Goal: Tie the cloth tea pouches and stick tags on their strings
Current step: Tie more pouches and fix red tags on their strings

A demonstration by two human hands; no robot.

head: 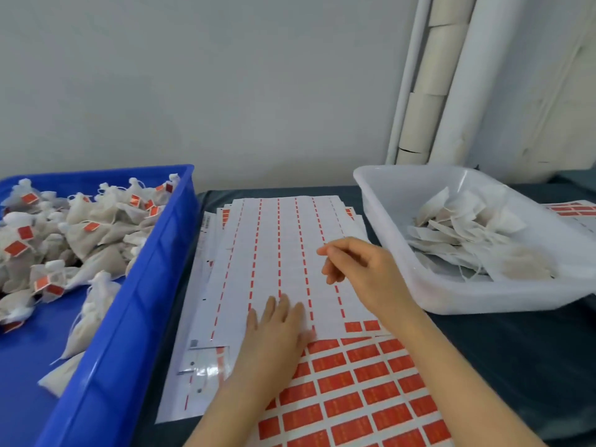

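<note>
Seemingly the right hand (358,269) pinches something too small to identify.

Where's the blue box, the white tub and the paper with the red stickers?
Blue plastic bin (151,285): head view, on its right side wall.
Translucent white plastic tub (483,295): head view, on its front wall.
White sheet of red rectangular stickers (354,398): head view, on a red sticker near its middle.
</note>
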